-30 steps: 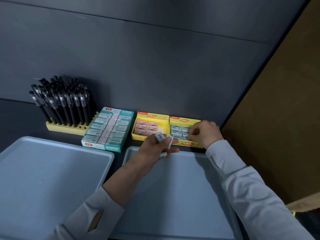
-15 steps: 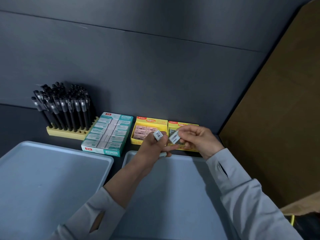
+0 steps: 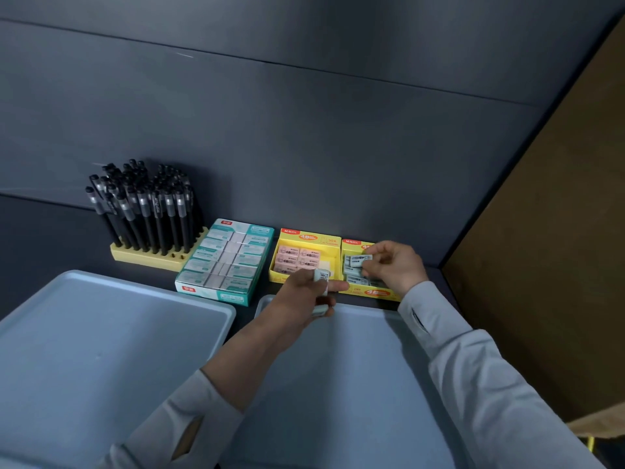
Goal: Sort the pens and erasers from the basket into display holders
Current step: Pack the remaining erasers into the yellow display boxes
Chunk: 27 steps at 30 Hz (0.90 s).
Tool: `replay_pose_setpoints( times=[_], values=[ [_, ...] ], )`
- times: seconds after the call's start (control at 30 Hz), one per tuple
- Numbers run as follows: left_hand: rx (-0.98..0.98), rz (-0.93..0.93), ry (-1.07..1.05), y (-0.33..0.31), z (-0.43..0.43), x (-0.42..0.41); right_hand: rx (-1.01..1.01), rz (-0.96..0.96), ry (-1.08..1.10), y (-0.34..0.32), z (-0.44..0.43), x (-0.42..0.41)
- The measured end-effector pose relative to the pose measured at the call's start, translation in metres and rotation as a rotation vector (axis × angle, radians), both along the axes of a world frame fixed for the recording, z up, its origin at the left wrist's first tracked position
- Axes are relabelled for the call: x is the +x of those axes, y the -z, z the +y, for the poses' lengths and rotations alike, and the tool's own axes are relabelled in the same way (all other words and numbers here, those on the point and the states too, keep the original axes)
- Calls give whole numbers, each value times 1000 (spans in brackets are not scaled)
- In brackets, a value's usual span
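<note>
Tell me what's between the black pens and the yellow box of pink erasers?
A teal cardboard box of white-wrapped erasers lies between them, in the head view.

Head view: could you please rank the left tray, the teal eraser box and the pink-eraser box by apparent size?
Largest to smallest:
1. left tray, though it is also nearest the camera
2. teal eraser box
3. pink-eraser box, clearly smaller

Dark shelf (image 3: 37, 235) bears trays (image 3: 101, 350), pen holder (image 3: 152, 258), eraser boxes (image 3: 230, 265) (three).
</note>
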<state>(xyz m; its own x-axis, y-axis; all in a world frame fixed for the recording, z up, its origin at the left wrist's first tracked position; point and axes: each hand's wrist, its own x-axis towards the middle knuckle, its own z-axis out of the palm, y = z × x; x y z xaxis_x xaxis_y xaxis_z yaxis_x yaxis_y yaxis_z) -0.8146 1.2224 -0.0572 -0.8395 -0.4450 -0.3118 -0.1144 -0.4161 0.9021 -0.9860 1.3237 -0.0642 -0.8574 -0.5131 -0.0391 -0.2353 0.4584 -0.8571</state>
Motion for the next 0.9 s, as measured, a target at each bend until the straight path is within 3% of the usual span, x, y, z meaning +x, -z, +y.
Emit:
replay_pose_setpoints(
  times=[0.13,0.27,0.7,0.83,0.9],
  values=[
    [-91,45,18,4,-4,1,241,327,-27,-1,-2,0],
    [-102,64,-12,4,-5,0,303,477,-64,-1,-5,1],
    [-44,47,-80,9,-4,-2,239,581,-119,15,-9,-4],
    [-87,26,-114,9,-6,-2,239,535,-100,11,-9,-3],
    [-84,22,-125,9,-6,-3,129,466,-99,2,-8,4]
  ],
)
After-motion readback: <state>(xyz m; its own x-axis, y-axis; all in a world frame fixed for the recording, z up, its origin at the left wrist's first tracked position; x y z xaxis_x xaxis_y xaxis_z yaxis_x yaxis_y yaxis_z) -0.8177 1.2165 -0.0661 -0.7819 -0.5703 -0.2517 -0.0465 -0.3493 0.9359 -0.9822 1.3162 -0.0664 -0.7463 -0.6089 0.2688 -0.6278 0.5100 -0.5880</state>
